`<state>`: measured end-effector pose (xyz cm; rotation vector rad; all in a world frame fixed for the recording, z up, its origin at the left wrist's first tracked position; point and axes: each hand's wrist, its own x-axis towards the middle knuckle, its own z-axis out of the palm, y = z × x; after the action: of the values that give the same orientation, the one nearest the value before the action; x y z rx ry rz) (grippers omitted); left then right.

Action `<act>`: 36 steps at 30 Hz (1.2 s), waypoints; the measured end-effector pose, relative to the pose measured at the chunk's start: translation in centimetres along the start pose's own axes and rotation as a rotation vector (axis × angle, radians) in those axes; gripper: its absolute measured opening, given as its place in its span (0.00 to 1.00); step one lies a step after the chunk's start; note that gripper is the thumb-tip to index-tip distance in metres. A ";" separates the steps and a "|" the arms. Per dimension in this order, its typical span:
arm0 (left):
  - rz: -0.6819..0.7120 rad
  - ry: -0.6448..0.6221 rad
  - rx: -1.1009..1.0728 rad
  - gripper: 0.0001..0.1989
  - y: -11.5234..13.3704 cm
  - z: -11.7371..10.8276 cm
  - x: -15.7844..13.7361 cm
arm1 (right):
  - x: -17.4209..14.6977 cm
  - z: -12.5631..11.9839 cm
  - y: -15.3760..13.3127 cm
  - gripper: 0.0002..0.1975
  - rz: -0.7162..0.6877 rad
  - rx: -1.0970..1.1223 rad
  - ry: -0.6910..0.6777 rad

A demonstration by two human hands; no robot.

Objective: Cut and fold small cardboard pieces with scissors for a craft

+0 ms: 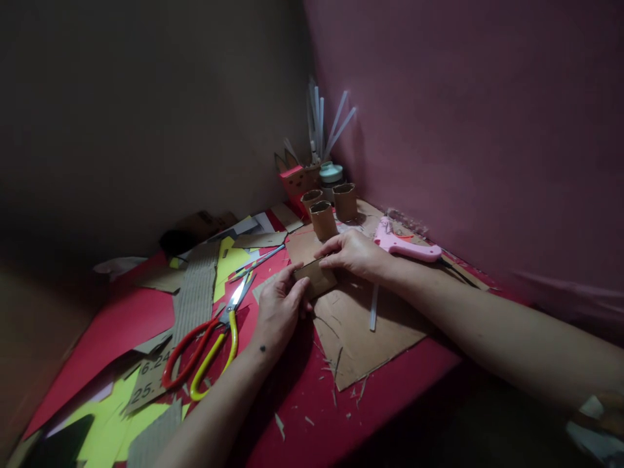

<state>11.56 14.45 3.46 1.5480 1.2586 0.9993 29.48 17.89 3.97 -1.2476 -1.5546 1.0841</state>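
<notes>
A small brown piece of cardboard (pixel 316 278) is held between my two hands, over a larger cardboard sheet (pixel 375 341). My left hand (pixel 283 300) grips its left edge, thumb in front. At its upper right, my right hand (pixel 353 255) pinches the top edge between thumb and fingers. Just behind stand three short cardboard tubes: a front one (pixel 324 221), a right one (pixel 346 203) and a left one (pixel 312 197). A pink glue gun (pixel 407 246) lies beyond my right forearm, and a glue stick (pixel 374 309) shows below that arm.
Scissors (pixel 227 318) with red and yellow handles lie left of my left hand. Cardboard strips (pixel 195 279) and yellow paper (pixel 110 422) cover the left of the red table (pixel 312 432). Glue sticks (pixel 319 120) and a teal-lidded jar (pixel 331 173) stand in the wall corner.
</notes>
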 end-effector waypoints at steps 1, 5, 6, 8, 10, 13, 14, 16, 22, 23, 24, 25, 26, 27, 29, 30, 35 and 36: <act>0.000 0.001 -0.005 0.26 0.0 0.0 0.0 | 0.0 0.0 0.0 0.11 0.000 0.001 0.003; -0.004 -0.008 -0.007 0.25 0.2 0.0 -0.1 | 0.1 0.1 0.1 0.12 -0.006 0.000 0.005; -0.003 -0.011 -0.002 0.24 0.3 0.0 -0.1 | 0.1 0.0 0.1 0.12 -0.011 -0.005 0.000; 0.002 -0.014 0.009 0.23 0.4 -0.1 -0.1 | 0.1 0.0 0.1 0.11 -0.039 -0.034 -0.015; 0.006 -0.016 0.023 0.21 0.4 -0.2 -0.1 | 0.1 -0.1 0.0 0.11 -0.078 -0.081 -0.015; 0.011 -0.020 0.040 0.22 0.3 -0.3 0.0 | 0.1 -0.1 -0.2 0.11 -0.096 -0.115 -0.007; 0.011 -0.022 0.044 0.22 0.3 -0.3 0.0 | 0.0 -0.1 -0.2 0.11 -0.092 -0.111 -0.009; 0.010 -0.027 0.046 0.22 0.4 -0.4 -0.1 | 0.0 -0.1 -0.3 0.11 -0.079 -0.099 -0.014; 0.007 -0.043 0.038 0.21 1.0 -0.7 0.0 | -0.3 0.0 -0.7 0.09 -0.124 -0.061 -0.008; 0.007 -0.047 0.035 0.21 1.1 -0.8 0.2 | -0.4 -0.1 -0.7 0.09 -0.139 -0.074 -0.011; 0.004 -0.058 0.033 0.20 1.1 -1.0 0.3 | -0.4 -0.1 -0.8 0.08 -0.150 -0.099 -0.013; -0.004 -0.078 0.032 0.20 1.0 -1.1 0.5 | -0.5 -0.2 -0.9 0.08 -0.159 -0.132 -0.019; -0.014 -0.103 0.030 0.20 1.0 -1.3 0.7 | -0.5 -0.2 -0.9 0.08 -0.167 -0.170 -0.026; -0.026 -0.130 0.027 0.20 0.9 -1.6 1.0 | -0.5 -0.3 -1.0 0.08 -0.175 -0.209 -0.031; -0.042 -0.170 0.018 0.20 0.6 -2.0 1.3 | -0.5 -0.5 -1.1 0.08 -0.210 -0.277 -0.049; -0.047 -0.182 0.012 0.20 0.5 -2.2 1.5 | -0.5 -0.6 -1.2 0.08 -0.235 -0.302 -0.068; -0.087 -0.247 -0.008 0.21 0.2 -3.2 2.0 | -0.7 -0.8 -1.6 0.15 -0.337 -0.328 -0.175; -0.098 -0.260 -0.014 0.21 0.3 -3.4 2.0 | -0.8 -0.8 -1.8 0.16 -0.336 -0.327 -0.179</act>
<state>8.74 16.88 4.79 1.5343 1.1301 0.7165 29.91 16.99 5.80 -1.0630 -2.0559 0.7600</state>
